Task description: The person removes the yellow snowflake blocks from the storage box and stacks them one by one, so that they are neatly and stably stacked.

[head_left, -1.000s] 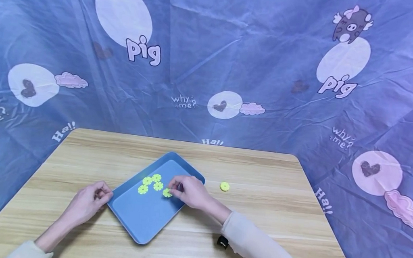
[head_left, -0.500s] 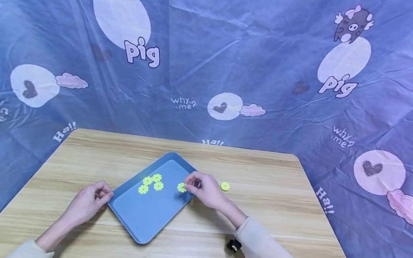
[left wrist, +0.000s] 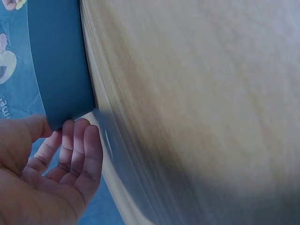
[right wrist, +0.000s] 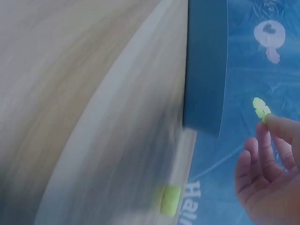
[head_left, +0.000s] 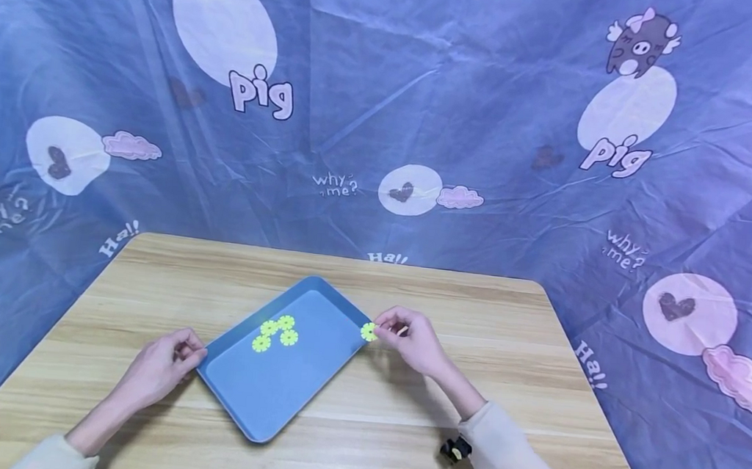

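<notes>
A blue rectangular tray [head_left: 277, 396] lies at an angle on the table. My left hand [head_left: 160, 368] grips its left corner; in the left wrist view, the thumb [left wrist: 37, 127] is at the rim and the fingertips are against the corner. Beyond the tray's right corner, my right hand [head_left: 415, 344] pinches a yellow-green notched plastic disc [head_left: 368, 332] between thumb and fingertips, raised near the rim. The right wrist view shows this disc [right wrist: 260, 108] nearly edge-on. Several matching discs [head_left: 269, 328] lie clustered in the tray's far left part.
A yellow-green piece [right wrist: 170, 200] sits on the table past the tray's right corner, mostly hidden behind my right hand in the head view. The wooden table [head_left: 477, 301] ends at a blue printed cloth [head_left: 359, 115]. A black device [head_left: 455, 449] hangs at my right wrist.
My right hand has carried the pinched disc from inside the tray rightward and away from me to the tray's right corner. The left hand, tray and clustered discs have stayed put.
</notes>
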Demonstrator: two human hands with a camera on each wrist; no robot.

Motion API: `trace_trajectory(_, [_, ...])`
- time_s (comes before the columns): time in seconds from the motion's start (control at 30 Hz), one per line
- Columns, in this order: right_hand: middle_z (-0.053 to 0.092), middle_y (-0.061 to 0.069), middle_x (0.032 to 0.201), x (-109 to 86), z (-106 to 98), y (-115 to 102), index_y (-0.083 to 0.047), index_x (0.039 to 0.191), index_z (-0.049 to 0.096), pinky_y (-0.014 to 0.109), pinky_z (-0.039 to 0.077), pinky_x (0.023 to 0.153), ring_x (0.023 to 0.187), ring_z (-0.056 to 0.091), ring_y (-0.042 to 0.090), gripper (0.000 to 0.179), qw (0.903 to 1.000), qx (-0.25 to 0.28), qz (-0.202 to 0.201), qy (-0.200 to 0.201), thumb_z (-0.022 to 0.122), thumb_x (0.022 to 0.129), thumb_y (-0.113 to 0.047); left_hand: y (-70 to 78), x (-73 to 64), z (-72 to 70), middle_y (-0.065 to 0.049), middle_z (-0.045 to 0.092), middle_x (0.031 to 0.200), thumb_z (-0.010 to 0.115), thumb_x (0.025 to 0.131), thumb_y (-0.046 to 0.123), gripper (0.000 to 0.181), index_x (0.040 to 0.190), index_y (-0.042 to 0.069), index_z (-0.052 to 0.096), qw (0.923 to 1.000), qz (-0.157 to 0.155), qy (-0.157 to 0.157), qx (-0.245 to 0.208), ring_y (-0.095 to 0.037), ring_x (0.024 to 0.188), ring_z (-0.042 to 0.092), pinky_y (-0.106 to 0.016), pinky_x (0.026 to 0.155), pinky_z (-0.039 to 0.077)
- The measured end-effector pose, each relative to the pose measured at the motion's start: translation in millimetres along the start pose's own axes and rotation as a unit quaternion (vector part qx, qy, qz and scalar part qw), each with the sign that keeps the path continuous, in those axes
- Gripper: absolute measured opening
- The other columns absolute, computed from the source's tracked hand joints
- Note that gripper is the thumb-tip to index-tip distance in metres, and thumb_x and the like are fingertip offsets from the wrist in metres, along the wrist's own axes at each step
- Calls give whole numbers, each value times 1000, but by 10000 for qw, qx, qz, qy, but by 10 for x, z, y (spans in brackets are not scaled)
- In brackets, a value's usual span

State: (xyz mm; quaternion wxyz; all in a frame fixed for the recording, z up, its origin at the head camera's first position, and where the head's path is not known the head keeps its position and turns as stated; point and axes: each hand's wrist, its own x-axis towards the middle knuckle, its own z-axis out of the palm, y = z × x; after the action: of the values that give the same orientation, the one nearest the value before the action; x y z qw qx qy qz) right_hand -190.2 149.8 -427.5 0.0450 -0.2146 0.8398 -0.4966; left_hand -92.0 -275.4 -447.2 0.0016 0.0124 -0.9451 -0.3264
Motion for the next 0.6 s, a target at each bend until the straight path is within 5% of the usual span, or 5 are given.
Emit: trace_trajectory(0.6, [74,19,93,-36,-414,501,6,106,71,21,53,66,75,62,11,15,9954,151,864,379,74,94,-3,-1,-8,20,3,69,80,71,99,13,4,96,10,70,10000,-49,56,-34,-2,70,55,-23,65,45])
